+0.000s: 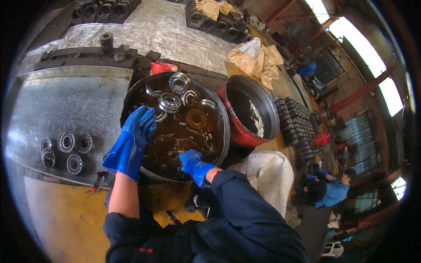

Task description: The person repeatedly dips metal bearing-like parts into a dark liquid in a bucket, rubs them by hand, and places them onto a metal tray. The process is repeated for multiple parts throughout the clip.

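Dark sleeve (250, 206); bearing (184, 84) leaning, axis slanting upward.

The left of the frame is taken up by a tray (94, 103), on whose lower part five bearings (66, 142) are grouped; a tool (100, 178) is set at its lower right edge. To the right of the tray, near the centre, a vat (226, 136) is placed, with further bearings (170, 103) gathered in its upper part. Over its left side the left hand (133, 140) is held, and over its lower part the right hand (194, 166). To the vat's right a drum (237, 129) is stood, flanked farther right by stacked parts (298, 125), with sacks (267, 61) above and another sack (274, 171) below. At lower right a co-worker (331, 193) is seen
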The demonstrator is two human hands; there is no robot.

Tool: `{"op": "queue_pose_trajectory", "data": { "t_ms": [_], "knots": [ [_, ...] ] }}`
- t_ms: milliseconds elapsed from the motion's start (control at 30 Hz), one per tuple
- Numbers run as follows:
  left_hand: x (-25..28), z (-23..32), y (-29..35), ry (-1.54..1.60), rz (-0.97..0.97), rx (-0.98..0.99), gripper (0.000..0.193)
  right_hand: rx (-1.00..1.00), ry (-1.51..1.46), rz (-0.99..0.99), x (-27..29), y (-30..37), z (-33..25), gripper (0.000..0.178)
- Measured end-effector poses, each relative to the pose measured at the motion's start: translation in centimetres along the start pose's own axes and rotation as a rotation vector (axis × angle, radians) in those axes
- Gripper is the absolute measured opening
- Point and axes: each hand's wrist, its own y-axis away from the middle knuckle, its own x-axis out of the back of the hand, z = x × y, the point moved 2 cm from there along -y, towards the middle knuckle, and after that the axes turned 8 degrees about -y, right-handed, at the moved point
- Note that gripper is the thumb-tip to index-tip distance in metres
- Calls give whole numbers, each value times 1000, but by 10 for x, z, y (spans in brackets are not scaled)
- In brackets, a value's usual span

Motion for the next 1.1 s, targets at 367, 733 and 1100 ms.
{"op": "queue_pose_trajectory", "data": {
  "t_ms": [367,733,1100],
  "knots": [
    [-10,-8,0,-4,-96,-70,46,316,411,92,-43,-22,23,31],
    [17,-11,-11,42,-93,-79,42,-78,-73,129,-6,-7,2,37],
    [7,-28,-32,76,-185,-120,45,-132,-411,31,-20,-11,61,45]
  ]
}}
